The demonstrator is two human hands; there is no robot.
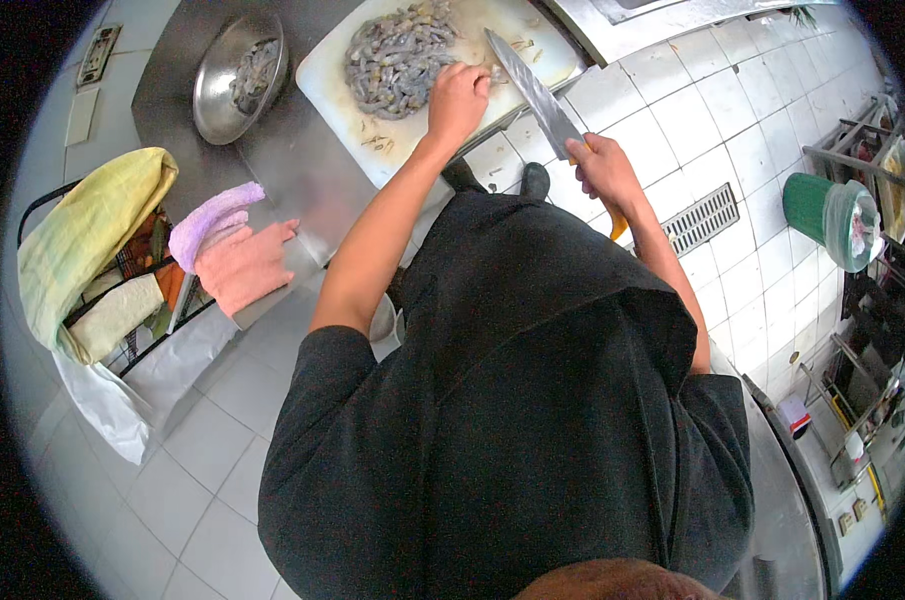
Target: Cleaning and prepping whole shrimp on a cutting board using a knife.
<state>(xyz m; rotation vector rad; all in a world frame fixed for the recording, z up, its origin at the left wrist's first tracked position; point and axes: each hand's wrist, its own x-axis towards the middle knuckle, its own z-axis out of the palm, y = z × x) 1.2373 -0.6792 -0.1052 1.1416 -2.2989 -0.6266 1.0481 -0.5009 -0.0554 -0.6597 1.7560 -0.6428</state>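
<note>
My right hand (pixel 606 169) grips the yellow handle of a large kitchen knife (pixel 535 94), its blade pointing up and left over the edge of a white cutting board (pixel 392 150). On the board lies a heap of peeled raw shrimp (pixel 400 60). My left hand (pixel 458 97) rests at the right side of the heap, fingers bent down; whether it pinches a shrimp is hidden. Small shell scraps (pixel 523 46) lie near the knife tip. Left of the board, a steel bowl (pixel 216 94) holds more shrimp.
A pink cloth (pixel 246 266) and a purple cloth (pixel 212 221) lie at the counter's left edge, beside a wire basket with a yellow cloth (pixel 92 232). A green bin (pixel 809 214) stands on the tiled floor at right, near a floor drain (pixel 704 219) and metal shelving.
</note>
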